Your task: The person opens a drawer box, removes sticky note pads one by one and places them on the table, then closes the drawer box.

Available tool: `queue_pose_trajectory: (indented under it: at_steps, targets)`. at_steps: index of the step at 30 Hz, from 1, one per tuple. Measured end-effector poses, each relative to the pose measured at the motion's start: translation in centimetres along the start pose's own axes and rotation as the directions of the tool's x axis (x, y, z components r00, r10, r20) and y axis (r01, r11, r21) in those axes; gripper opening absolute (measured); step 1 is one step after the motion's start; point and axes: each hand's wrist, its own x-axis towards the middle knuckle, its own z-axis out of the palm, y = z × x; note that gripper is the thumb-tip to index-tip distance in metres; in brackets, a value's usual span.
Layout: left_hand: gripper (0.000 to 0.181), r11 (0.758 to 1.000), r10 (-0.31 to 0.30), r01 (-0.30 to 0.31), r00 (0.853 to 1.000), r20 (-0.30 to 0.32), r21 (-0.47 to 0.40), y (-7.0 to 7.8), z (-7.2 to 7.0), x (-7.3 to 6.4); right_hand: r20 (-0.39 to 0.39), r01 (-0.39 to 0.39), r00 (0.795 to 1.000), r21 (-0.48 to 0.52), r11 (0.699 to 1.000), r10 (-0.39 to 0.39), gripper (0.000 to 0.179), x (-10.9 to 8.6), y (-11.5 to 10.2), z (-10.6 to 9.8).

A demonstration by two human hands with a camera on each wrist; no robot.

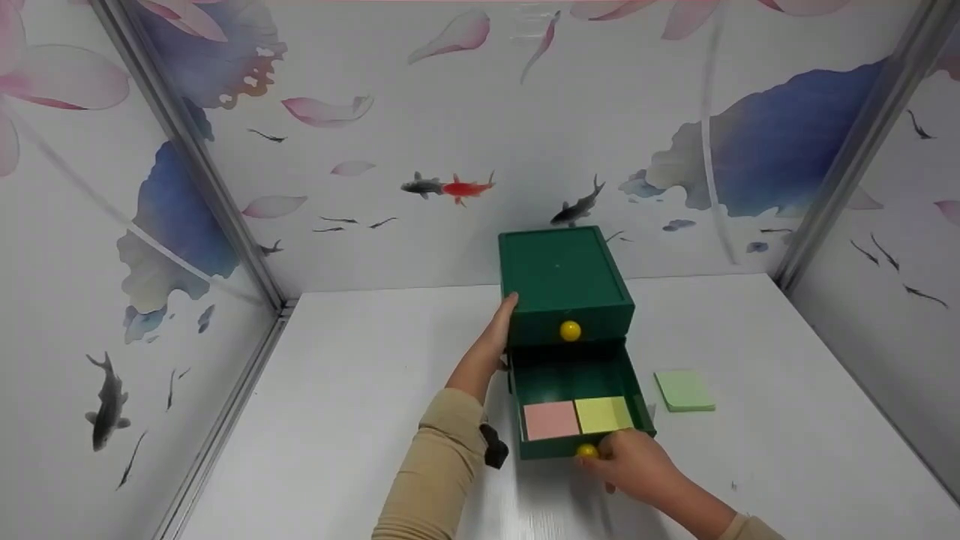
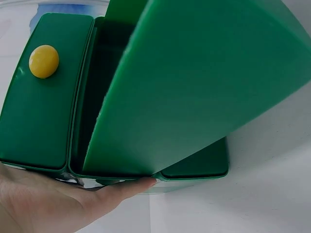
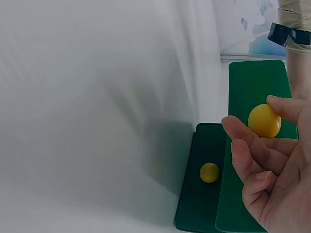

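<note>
1. Left hand (image 1: 495, 337) lies along the side of the green plastic drawer cabinet (image 1: 559, 270), visible fingers straight; bracing it, I'd say.
2. Right hand (image 1: 641, 463): thumb and fingers clamped on the round yellow knob (image 3: 264, 121) of the pulled-out green plastic drawer (image 1: 562, 381), likely for control.
3. I see square pink pad (image 1: 551, 421) and square yellow pad (image 1: 604, 414) side by side inside, near its front; square light-green pad (image 1: 684, 391) outside, to the right.
4. White table (image 1: 375, 390); white walls (image 1: 450, 112), fish-and-petal prints.
</note>
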Motion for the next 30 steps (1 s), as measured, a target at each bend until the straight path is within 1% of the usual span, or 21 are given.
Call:
queue_pose_trajectory:
  at_steps: [2, 5, 9, 12, 16, 18, 24, 26, 30]
  targets:
    - [0.098, 1.0, 0.002, -0.002, 1.0, 0.002, 0.001, 0.0, 0.0, 0.0, -0.003, 0.005, 1.0, 0.019, 1.0, -0.005, 0.02, -0.2, 0.0, 0.1]
    - [0.098, 1.0, -0.002, 0.002, 1.0, -0.006, 0.003, 0.0, 0.0, 0.0, 0.005, 0.009, 1.0, 0.064, 0.998, -0.01, 0.021, -0.3, 0.0, 0.4]
    - [0.098, 1.0, -0.008, 0.008, 1.0, -0.009, 0.0, 0.0, -0.1, 0.0, 0.018, 0.026, 0.999, 0.078, 0.997, -0.027, 0.022, -0.3, 0.2, 0.6]
    - [0.097, 1.0, -0.009, 0.009, 1.0, -0.011, -0.007, 0.0, -0.1, 0.0, 0.025, 0.037, 0.999, 0.039, 0.999, -0.038, 0.021, -0.4, 0.3, 0.5]
    - [0.096, 1.0, -0.006, 0.006, 1.0, -0.006, -0.015, 0.0, -0.1, 0.0, 0.039, 0.041, 0.998, -0.05, 0.998, -0.039, 0.031, -0.6, 0.4, 0.3]
    - [0.096, 1.0, -0.008, 0.008, 1.0, -0.003, -0.018, 0.0, -0.1, 0.0, 0.054, 0.045, 0.998, -0.091, 0.995, -0.04, 0.033, -0.8, 0.3, 0.1]
    - [0.096, 0.999, -0.022, 0.022, 1.0, -0.013, -0.029, 0.1, -0.1, 0.0, 0.091, 0.097, 0.993, -0.206, 0.974, -0.079, 0.023, -1.4, -0.2, -0.9]
    - [0.095, 0.999, -0.019, 0.018, 1.0, -0.016, -0.031, 0.1, -0.1, 0.1, 0.095, 0.103, 0.992, -0.236, 0.966, -0.082, 0.022, -1.7, -0.6, -1.4]
    - [0.093, 1.0, -0.001, 0.001, 1.0, -0.022, -0.024, 0.0, -0.1, 0.0, 0.119, 0.097, 0.991, -0.285, 0.954, -0.065, 0.022, -2.3, -1.6, -2.8]
